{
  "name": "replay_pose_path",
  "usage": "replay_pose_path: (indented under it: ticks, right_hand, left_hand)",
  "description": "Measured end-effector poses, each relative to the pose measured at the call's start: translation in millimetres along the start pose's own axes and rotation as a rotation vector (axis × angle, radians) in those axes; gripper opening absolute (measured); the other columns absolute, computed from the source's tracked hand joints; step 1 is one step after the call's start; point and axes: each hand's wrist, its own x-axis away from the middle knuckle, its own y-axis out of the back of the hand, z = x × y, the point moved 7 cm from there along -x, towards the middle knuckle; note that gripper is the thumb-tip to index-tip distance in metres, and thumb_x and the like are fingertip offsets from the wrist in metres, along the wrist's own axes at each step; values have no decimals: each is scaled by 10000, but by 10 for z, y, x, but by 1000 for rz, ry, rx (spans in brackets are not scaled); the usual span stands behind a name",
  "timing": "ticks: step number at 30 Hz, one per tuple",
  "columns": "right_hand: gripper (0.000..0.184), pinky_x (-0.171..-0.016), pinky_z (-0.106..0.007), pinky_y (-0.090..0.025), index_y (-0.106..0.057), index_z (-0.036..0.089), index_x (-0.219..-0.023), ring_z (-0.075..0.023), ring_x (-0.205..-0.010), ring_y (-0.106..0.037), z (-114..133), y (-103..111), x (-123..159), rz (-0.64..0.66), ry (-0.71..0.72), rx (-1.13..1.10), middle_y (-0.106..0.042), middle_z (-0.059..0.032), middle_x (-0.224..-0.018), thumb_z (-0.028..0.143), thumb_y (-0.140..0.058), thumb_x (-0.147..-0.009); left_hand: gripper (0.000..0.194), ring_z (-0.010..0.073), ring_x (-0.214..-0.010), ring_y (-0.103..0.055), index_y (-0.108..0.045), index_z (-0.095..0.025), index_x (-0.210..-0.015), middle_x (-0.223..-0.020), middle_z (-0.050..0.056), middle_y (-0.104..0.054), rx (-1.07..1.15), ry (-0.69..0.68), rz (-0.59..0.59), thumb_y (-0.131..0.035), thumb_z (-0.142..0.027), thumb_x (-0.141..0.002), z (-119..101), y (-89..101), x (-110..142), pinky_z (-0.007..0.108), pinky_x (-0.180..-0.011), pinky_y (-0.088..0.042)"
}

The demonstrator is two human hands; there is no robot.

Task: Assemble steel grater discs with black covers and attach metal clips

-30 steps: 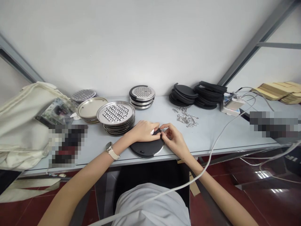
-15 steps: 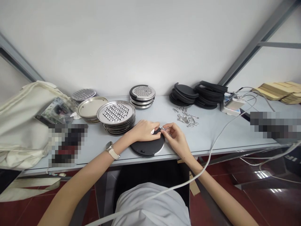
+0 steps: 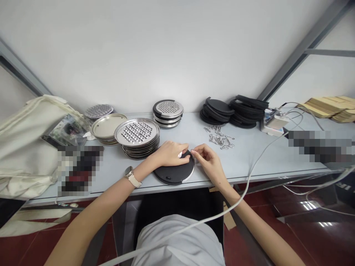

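A black round disc with a steel rim (image 3: 173, 172) lies flat near the front edge of the grey table (image 3: 249, 162). My left hand (image 3: 169, 154) rests on the disc's far edge, fingers pressed down on it. My right hand (image 3: 207, 161) pinches a small metal clip at the disc's far right edge, fingertips almost touching those of the left hand. A white watch sits on my left wrist.
A stack of steel grater plates (image 3: 137, 137), plain steel plates (image 3: 107, 127) and black-rimmed graters (image 3: 168, 112) stand behind. Black discs (image 3: 216, 111) and rings (image 3: 248, 111) are stacked at the back right, with loose metal clips (image 3: 220, 138) in front. A cloth bag (image 3: 24, 144) lies left; a white cable (image 3: 257, 162) crosses right.
My right hand has shifted slightly along the disc's far edge with the clip. The left hand and the disc have stayed in place.
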Motion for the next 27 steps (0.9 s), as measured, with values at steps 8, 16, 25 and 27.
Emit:
replay_pose_path:
  ticks: [8, 16, 25, 27]
  right_hand:
    - [234, -599, -252, -404, -597, 197, -902, -126, -630, -496, -64, -26, -9, 15, -42, -58, -545, 14, -688, 428, -581, -871]
    - [236, -699, -297, -475, -599, 188, -887, -165, -737, -578, -42, -64, -29, 57, -28, -70, -632, -46, -829, 422, -578, -864]
    - [243, -565, -266, -399, -548, 195, -816, -138, -595, -499, -30, -66, 0, 58, -13, 67, -564, -4, -688, 423, -523, -894]
    - [234, -547, -262, -376, -525, 201, -797, -131, -568, -473, -14, -68, 7, 56, -9, 101, -531, 13, -651, 409, -512, -901]
  left_hand:
    - [224, 169, -600, -582, -559, -217, -828, -696, -5, -651, -15, 0, 15, -479, -424, -857, -6, -1, -7, 280, -536, -248]
    - [241, 180, -633, -607, -576, -212, -843, -711, 10, -660, -19, 8, 35, -471, -428, -861, -15, 8, -8, 276, -549, -288]
    - [246, 206, -676, -627, -551, -213, -945, -755, 18, -668, -10, 35, 56, -472, -430, -862, -30, 42, -1, 271, -586, -349]
    - [276, 216, -675, -633, -527, -210, -1012, -750, 19, -667, -15, 42, 62, -470, -435, -864, -34, 54, 3, 274, -587, -357]
